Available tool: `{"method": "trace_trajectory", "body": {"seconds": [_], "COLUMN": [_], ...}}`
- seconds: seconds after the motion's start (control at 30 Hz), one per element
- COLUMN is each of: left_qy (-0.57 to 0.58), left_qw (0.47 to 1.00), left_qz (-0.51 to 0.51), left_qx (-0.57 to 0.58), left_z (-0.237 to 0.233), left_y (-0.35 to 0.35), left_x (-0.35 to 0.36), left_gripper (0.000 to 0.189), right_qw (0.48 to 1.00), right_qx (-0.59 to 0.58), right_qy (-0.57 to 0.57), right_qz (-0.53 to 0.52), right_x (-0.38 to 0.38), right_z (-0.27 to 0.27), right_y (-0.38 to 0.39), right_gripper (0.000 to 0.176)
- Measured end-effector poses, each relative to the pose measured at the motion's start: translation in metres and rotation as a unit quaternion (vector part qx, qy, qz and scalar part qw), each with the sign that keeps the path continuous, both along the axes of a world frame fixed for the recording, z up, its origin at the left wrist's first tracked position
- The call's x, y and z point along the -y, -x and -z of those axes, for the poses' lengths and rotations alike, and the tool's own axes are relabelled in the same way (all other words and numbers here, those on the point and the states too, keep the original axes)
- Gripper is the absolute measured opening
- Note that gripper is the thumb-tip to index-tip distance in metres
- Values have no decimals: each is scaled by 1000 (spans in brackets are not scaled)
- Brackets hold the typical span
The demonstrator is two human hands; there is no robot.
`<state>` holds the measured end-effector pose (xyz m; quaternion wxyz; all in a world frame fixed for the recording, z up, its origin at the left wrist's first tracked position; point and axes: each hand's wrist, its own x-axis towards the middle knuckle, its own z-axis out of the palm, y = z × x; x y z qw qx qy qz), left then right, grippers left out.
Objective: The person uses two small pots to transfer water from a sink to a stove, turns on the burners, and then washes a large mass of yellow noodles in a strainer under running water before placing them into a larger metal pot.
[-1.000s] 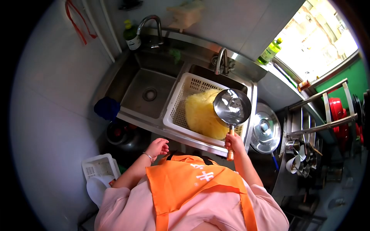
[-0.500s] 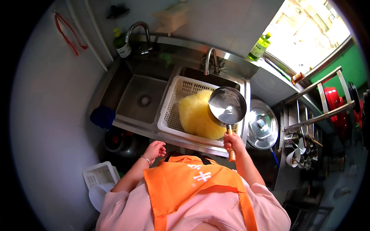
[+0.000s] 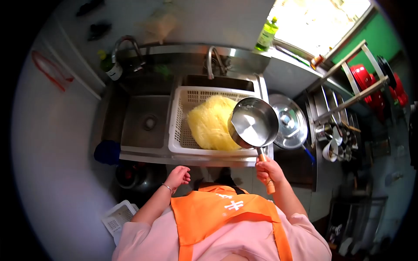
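My right hand (image 3: 268, 170) is wrapped around the wooden handle of a steel saucepan (image 3: 254, 122). The pan is held over the right side of a white perforated basket (image 3: 175, 138), its shiny inside facing up. In the basket sits a large yellow mass (image 3: 210, 122) that looks like fine strands, partly covered by the pan. My left hand (image 3: 177, 177) hangs in front of the sink's front edge, fingers curled in with nothing in them, a bracelet at the wrist.
Beneath the basket is a steel double sink (image 3: 143, 156); its left basin (image 3: 146, 111) has a drain. A curved faucet (image 3: 210, 65) rises behind the basket. To the right lie a round metal lid (image 3: 287, 121) and a rack (image 3: 335, 102). A green bottle (image 3: 266, 35) stands by the window.
My view has shifted to the right, so the sink appears farther left. The saucepan, still in my right hand, has moved right relative to the basket. My left fingers have curled in more.
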<state>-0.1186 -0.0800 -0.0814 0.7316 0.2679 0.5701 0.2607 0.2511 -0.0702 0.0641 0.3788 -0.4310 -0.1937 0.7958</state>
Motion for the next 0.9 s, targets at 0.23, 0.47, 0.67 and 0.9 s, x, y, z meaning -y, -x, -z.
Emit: {"method": "trace_trajectory", "body": {"seconds": [0.23,0.47,0.67,0.9], "left_qy": [19,25,-3,-4], "left_qw": [991,968,942,899], "left_qz": [126,247,333,434], "left_qx": [-32,-39,-49,53], "left_z": [-11,-28,-23,-10], "left_y": [-67,-186,-321,-523], "left_x": [-6,16,76,184], "left_gripper": [21,20,20,16], "right_qw": [997,984,971,941], "right_qx": [13,-15,12,58], "right_qy": [8,3,-14,-35], "right_qz": [69,177,238,331], "right_x": [85,196,313,475], "right_z": [-19,-26,-17,8], "right_y": [-52,-146,-238,-369], "right_gripper": [14,16,16,15]}}
